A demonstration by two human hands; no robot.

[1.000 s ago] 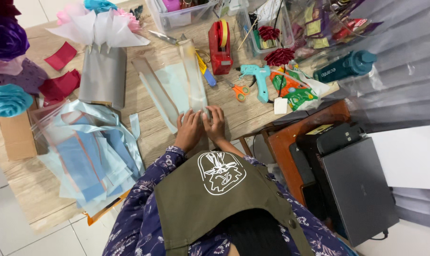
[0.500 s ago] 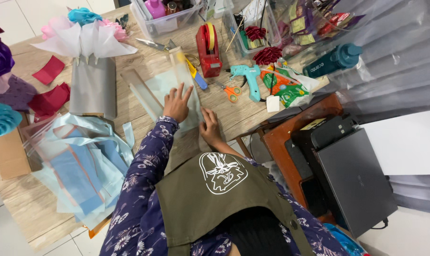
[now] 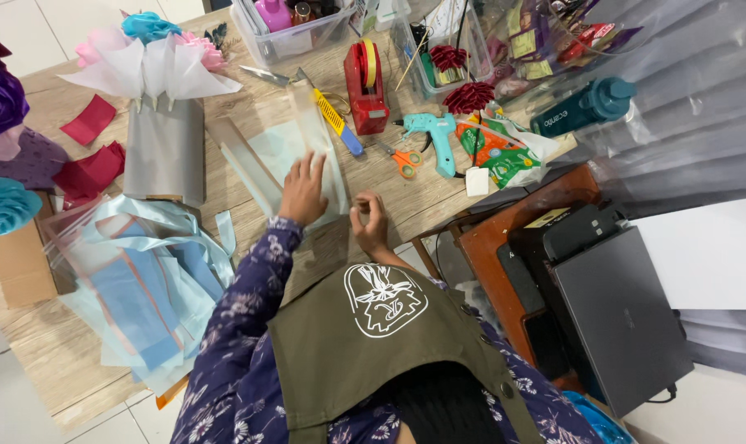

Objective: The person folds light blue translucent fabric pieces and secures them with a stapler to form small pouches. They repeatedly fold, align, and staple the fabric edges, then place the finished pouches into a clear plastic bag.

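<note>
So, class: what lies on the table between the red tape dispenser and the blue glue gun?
In the head view, the stretch between the red tape dispenser and the blue glue gun is bare wooden table; the orange scissors lie just below that gap.

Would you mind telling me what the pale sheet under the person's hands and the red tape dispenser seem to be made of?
The pale blue sheet looks like thin translucent plastic film or wrapping paper: the wood grain shows faintly through it and its edges gleam. The left hand presses it flat. The red tape dispenser looks like moulded hard plastic with a smooth, slightly glossy finish.
</note>
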